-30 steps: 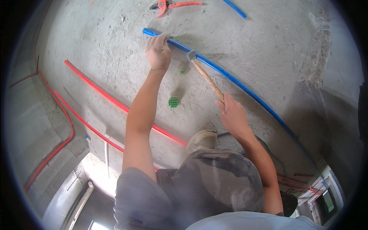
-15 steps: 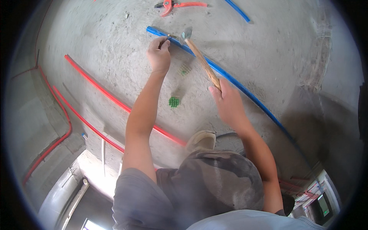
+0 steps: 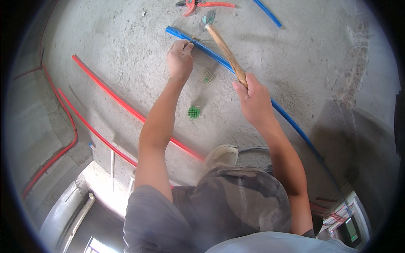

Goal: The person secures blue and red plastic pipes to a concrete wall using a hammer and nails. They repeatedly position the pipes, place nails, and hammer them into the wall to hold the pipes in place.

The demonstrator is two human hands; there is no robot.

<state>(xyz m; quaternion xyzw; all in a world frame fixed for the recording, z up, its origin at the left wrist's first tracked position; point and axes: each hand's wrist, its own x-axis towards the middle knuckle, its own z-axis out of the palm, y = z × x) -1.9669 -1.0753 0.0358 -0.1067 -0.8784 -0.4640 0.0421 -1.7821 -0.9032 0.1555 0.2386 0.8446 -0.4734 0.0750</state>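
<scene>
My left hand point(image 3: 180, 59) is pinched closed at the upper end of a long blue pipe point(image 3: 295, 126) lying on the rough concrete, beside a small dark fastener too tiny to make out. My right hand point(image 3: 255, 99) grips the wooden handle of a hammer point(image 3: 225, 49), whose metal head is raised just beyond the pipe, right of my left hand. Below my left hand are two small grid-like pieces, a pale one point(image 3: 207, 77) and a green one point(image 3: 193, 112).
Red-handled cutters point(image 3: 213, 4) and a short blue pipe point(image 3: 268, 13) lie at the top. Red pipes point(image 3: 109, 93) run across the left, more along the left wall point(image 3: 29, 122). My shoe point(image 3: 221, 156) and a thin dark cable point(image 3: 257, 148) are below, near a white pipe point(image 3: 112, 168).
The hammer head has lifted from the blue pipe and moved up the picture, with my right hand following. My left hand stays near the pipe's end, shifted slightly right along with the scene.
</scene>
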